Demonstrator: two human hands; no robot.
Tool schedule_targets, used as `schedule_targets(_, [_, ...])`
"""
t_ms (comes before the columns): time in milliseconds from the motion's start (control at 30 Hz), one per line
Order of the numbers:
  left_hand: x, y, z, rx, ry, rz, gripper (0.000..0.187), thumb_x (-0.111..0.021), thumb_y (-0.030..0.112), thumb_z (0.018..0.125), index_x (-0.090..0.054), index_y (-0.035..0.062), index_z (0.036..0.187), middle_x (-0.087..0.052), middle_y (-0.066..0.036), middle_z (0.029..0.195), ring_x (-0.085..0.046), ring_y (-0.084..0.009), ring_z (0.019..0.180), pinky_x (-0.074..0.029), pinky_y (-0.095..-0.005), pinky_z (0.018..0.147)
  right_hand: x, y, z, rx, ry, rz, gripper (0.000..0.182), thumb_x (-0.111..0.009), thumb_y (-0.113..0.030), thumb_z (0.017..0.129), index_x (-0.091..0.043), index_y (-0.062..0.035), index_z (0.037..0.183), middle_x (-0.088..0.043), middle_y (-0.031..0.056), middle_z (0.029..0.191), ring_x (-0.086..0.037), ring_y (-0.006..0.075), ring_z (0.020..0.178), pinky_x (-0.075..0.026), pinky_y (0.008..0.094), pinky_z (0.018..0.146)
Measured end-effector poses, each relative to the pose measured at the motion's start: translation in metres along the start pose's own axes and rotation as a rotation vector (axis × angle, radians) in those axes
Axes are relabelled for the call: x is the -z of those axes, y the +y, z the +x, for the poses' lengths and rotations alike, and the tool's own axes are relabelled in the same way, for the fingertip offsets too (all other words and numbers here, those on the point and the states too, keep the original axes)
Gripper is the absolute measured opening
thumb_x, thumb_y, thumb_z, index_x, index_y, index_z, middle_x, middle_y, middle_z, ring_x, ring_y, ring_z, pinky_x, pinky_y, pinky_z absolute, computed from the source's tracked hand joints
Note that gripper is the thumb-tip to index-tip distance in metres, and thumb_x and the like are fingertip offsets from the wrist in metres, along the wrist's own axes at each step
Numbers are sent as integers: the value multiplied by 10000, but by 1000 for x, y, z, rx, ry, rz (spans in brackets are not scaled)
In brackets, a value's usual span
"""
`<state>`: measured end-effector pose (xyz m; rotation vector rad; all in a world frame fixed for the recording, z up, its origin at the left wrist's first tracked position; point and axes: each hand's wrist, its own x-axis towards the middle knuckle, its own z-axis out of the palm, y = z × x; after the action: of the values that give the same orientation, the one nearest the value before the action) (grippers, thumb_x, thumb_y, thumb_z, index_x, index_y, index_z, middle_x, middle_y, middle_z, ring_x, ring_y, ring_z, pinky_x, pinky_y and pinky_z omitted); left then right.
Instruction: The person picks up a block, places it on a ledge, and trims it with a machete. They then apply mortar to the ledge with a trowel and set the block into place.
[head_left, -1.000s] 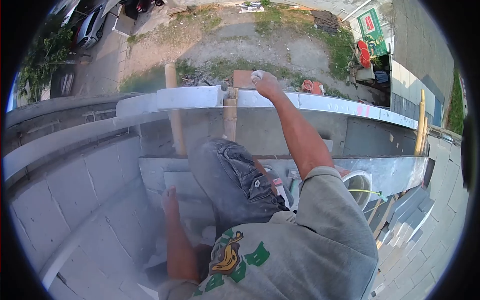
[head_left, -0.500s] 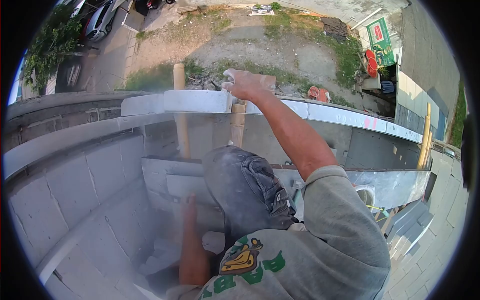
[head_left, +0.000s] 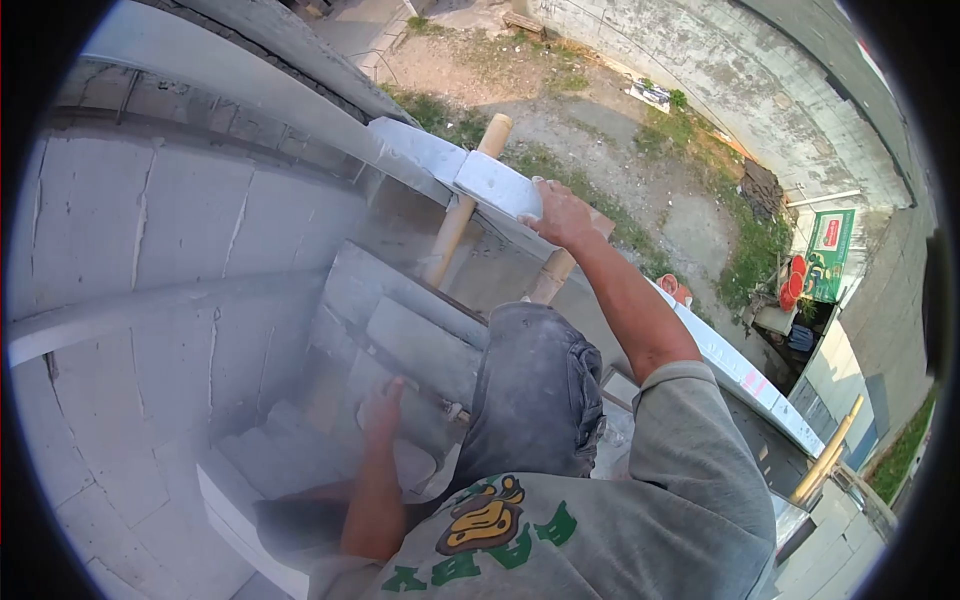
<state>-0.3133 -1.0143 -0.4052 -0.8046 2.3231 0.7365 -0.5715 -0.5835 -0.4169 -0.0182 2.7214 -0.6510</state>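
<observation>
My right hand (head_left: 565, 215) reaches over the wall top, its dusty fingers curled against the near end of a white block (head_left: 497, 186). A second white block (head_left: 415, 153) sits just beyond it in line. My left hand (head_left: 381, 408) hangs low in the dusty recess, fingers pointing up and nothing visible in them. A pale slab (head_left: 424, 340) lies in front of that hand. Round wooden poles (head_left: 458, 235) stick up beside the wall top. My raised knee (head_left: 535, 390) in dark trousers fills the middle of the view.
Grey block walls (head_left: 130, 260) enclose the left side. A white-faced ledge (head_left: 745, 370) runs down to the right, with thin yellow poles (head_left: 828, 450) beside its end. Outside, far below, lie bare ground (head_left: 600, 130), a green sign (head_left: 830, 255) and red basins (head_left: 793, 283).
The view has turned, so the wall top now slants down to the right. My right hand has come from above the block's end to against it. My left hand stays low.
</observation>
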Motion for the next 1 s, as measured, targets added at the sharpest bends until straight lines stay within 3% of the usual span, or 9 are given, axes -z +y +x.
schedule_targets(67, [-7,-27,7,-53,130,-71,521,-653,399,912,-631,-26,1213,-669,-86,968,-602,-163,870,-475,-298,801,-12,0,9,-19,16,28,786,-669,-482,874,-378,-38,1452,-493,215,1390,-497,363,1291,-433,451,1063])
schedule_targets(100, [-4,-29,6,-47,138,-82,521,-653,399,912,-631,-26,1213,-669,-86,968,-602,-163,870,-475,-298,801,-11,-2,11,-56,29,61,780,-656,-485,884,-374,-37,1456,-498,220,1386,-496,362,1294,-433,453,1062])
schedule_targets(167, [0,-32,3,-88,90,104,604,-493,549,933,-625,59,1260,-645,-226,1196,-606,-410,1122,-452,-469,966,-8,-3,15,-48,-2,37,771,-644,-486,892,-375,-34,1455,-504,221,1381,-501,363,1290,-436,453,1058])
schedule_targets(400, [2,-7,-7,4,130,30,569,-497,519,943,-652,18,1164,-638,-258,1164,-597,-431,1098,-444,-488,956,12,-15,21,59,-39,-117,782,-658,-483,884,-375,-23,1449,-524,226,1350,-537,364,1250,-460,447,1035])
schedule_targets(467, [0,4,-13,-30,148,-94,550,-626,430,899,-632,3,1245,-696,-120,988,-646,-218,941,-481,-328,841,17,-21,24,60,-71,-145,796,-672,-479,871,-373,-24,1451,-529,222,1338,-541,360,1244,-469,444,1027])
schedule_targets(667, [-22,-14,-8,-11,146,-203,528,-630,431,907,-642,-2,1210,-679,-101,1013,-630,-189,943,-473,-317,832,14,-33,19,38,-130,-261,912,-732,-447,816,-290,-35,1498,-500,202,1356,-540,355,1244,-491,438,1006])
schedule_targets(700, [-23,-12,-14,1,149,-213,528,-630,431,907,-642,-2,1210,-679,-101,1013,-630,-189,943,-473,-317,832,13,-35,17,4,-131,-266,951,-747,-436,802,-257,-40,1515,-482,200,1375,-535,358,1250,-488,441,1010])
schedule_targets(767, [-17,-2,-29,-48,183,-263,596,-555,535,915,-645,-1,1161,-654,-264,1091,-608,-436,1067,-455,-474,928,11,-39,17,-19,-125,-259,970,-754,-425,798,-236,-43,1523,-470,204,1384,-532,360,1253,-484,443,1016])
schedule_targets(1000, [-28,-12,-25,1,166,-290,601,-567,528,902,-639,7,1191,-666,-244,1062,-629,-400,1042,-464,-456,919,-2,-24,25,-34,-96,-66,944,-723,-480,832,-256,-36,1523,-458,239,1415,-489,395,1300,-444,475,1049])
